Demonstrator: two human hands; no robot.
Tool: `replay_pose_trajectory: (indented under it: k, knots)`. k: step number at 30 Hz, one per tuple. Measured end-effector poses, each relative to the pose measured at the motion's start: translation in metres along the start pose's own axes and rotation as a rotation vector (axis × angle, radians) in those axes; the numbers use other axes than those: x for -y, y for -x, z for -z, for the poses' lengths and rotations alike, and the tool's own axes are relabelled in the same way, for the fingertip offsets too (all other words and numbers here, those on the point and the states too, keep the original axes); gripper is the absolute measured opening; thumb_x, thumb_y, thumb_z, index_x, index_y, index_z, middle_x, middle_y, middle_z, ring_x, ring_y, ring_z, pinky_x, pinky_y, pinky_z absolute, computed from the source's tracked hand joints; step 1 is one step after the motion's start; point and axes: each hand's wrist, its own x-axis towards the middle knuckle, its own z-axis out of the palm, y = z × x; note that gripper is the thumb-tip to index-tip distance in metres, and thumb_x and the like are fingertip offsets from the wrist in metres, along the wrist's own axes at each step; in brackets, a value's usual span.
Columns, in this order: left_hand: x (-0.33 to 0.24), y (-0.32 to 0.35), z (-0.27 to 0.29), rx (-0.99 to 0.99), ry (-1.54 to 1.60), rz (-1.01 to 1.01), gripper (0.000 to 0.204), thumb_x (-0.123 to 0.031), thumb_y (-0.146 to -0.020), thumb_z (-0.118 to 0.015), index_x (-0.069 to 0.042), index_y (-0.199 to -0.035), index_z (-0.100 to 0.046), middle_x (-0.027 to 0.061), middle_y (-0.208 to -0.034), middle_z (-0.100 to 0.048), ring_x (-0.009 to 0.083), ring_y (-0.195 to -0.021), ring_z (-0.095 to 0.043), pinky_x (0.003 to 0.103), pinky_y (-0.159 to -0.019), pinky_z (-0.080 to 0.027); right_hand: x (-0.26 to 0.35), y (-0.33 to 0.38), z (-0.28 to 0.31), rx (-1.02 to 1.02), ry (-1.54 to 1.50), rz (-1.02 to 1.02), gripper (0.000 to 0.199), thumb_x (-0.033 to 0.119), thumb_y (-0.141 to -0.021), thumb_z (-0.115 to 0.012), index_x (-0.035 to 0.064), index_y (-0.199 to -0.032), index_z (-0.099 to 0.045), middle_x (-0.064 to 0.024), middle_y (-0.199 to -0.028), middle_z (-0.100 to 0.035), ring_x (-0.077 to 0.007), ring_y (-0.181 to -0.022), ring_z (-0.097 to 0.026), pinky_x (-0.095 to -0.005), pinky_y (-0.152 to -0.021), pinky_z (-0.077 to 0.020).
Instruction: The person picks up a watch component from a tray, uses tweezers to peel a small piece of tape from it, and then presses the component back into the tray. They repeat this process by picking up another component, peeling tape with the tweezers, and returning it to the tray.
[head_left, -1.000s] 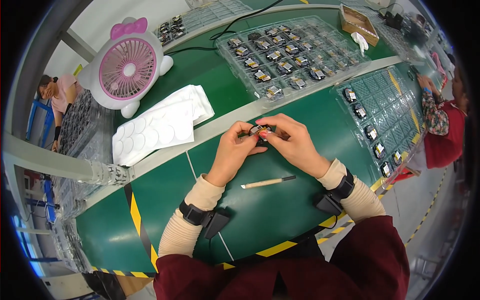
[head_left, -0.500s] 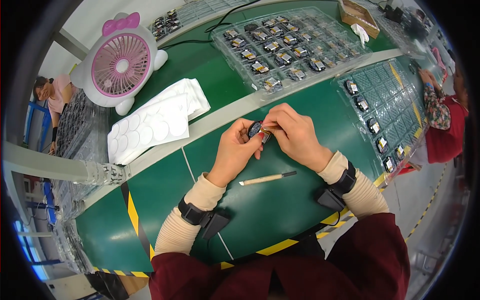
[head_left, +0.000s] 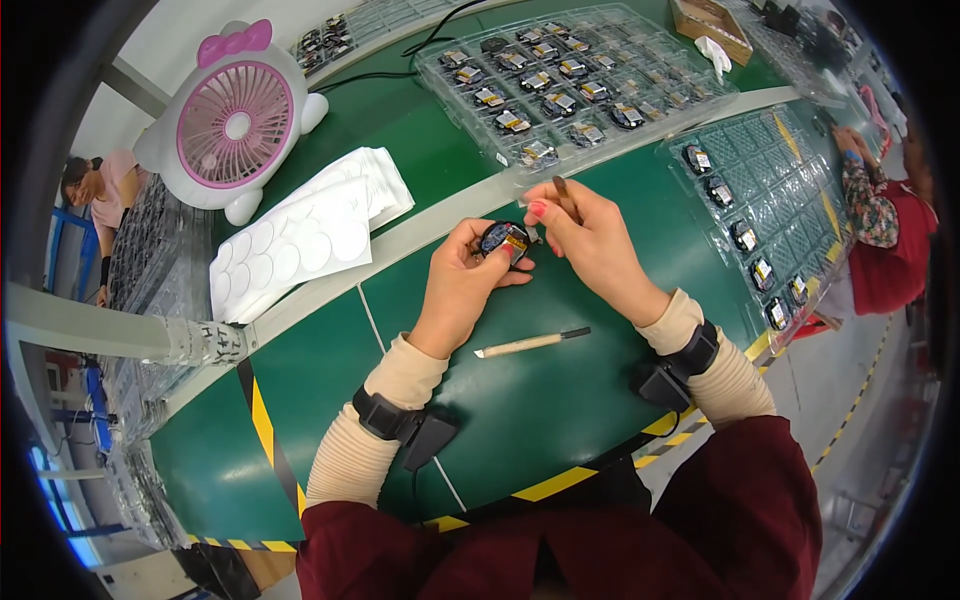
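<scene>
My left hand (head_left: 462, 285) holds a small round black part (head_left: 503, 240) with a coloured insert, pinched between thumb and fingers above the green table (head_left: 330, 370). My right hand (head_left: 592, 243) is just to its right, fingers pinched on a thin dark stick-like tool (head_left: 562, 192) that points up and back. The two hands are close together, almost touching at the part. A wooden-handled pick (head_left: 532, 342) lies on the table just below my hands.
A clear tray (head_left: 570, 75) of several similar parts stands behind my hands, another tray (head_left: 770, 215) at the right. A stack of white sheets with round cut-outs (head_left: 305, 235) and a pink-and-white fan (head_left: 235, 125) are at the back left. Other people work at both sides.
My right hand has lifted away from the part and now holds the thin tool upright. My left hand keeps the part, turned more towards me.
</scene>
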Motion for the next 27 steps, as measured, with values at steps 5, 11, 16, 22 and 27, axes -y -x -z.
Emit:
replay_pose_trajectory:
  k: [5,11,16,22,27]
  knots:
    - [0.004,-0.001,0.002,0.047,-0.009,-0.005,0.014,0.002,-0.082,-0.048,0.004,-0.096,-0.047,0.0091,-0.088,-0.055,0.0153,-0.075,-0.060,0.027,-0.067,-0.054,-0.003,0.000,0.001,0.100,0.029,-0.148,0.016,0.012,-0.082,-0.058,-0.0033,-0.088,-0.056,0.0014,-0.065,-0.051,-0.0029,-0.056,-0.041,-0.0192,-0.046,-0.0334]
    - [0.008,-0.004,0.006,0.048,-0.009,0.006,0.014,0.000,-0.082,-0.050,0.004,-0.096,-0.049,0.0083,-0.087,-0.055,0.0142,-0.074,-0.059,0.027,-0.066,-0.054,-0.011,0.004,-0.009,0.005,0.297,0.207,0.013,0.009,-0.080,-0.060,-0.0026,-0.084,-0.055,0.0015,-0.066,-0.051,-0.0031,-0.056,-0.042,-0.0197,-0.045,-0.0338]
    - [0.007,-0.004,0.004,0.023,0.047,0.059,0.016,0.000,-0.082,-0.050,0.004,-0.098,-0.050,0.0078,-0.086,-0.055,0.0130,-0.071,-0.058,0.027,-0.066,-0.054,-0.011,0.005,-0.008,-0.042,0.246,0.287,0.011,0.005,-0.079,-0.059,-0.0025,-0.085,-0.054,0.0000,-0.068,-0.053,-0.0030,-0.058,-0.042,-0.0197,-0.047,-0.0340]
    - [0.003,-0.003,0.007,0.036,0.011,0.081,0.018,-0.003,-0.084,-0.047,0.003,-0.101,-0.049,0.0069,-0.087,-0.054,0.0117,-0.069,-0.055,0.025,-0.062,-0.051,0.004,-0.001,0.007,-0.015,0.016,-0.009,0.011,0.001,-0.076,-0.059,-0.0019,-0.086,-0.054,-0.0035,-0.070,-0.053,-0.0038,-0.058,-0.045,-0.0216,-0.048,-0.0359]
    - [0.005,-0.003,0.009,0.045,-0.033,0.076,0.018,-0.003,-0.084,-0.047,0.003,-0.100,-0.050,0.0064,-0.083,-0.054,0.0102,-0.065,-0.053,0.023,-0.056,-0.047,-0.002,0.000,0.007,0.018,0.438,0.295,0.009,0.000,-0.075,-0.060,-0.0020,-0.083,-0.056,-0.0057,-0.070,-0.054,-0.0074,-0.058,-0.049,-0.0228,-0.049,-0.0381]
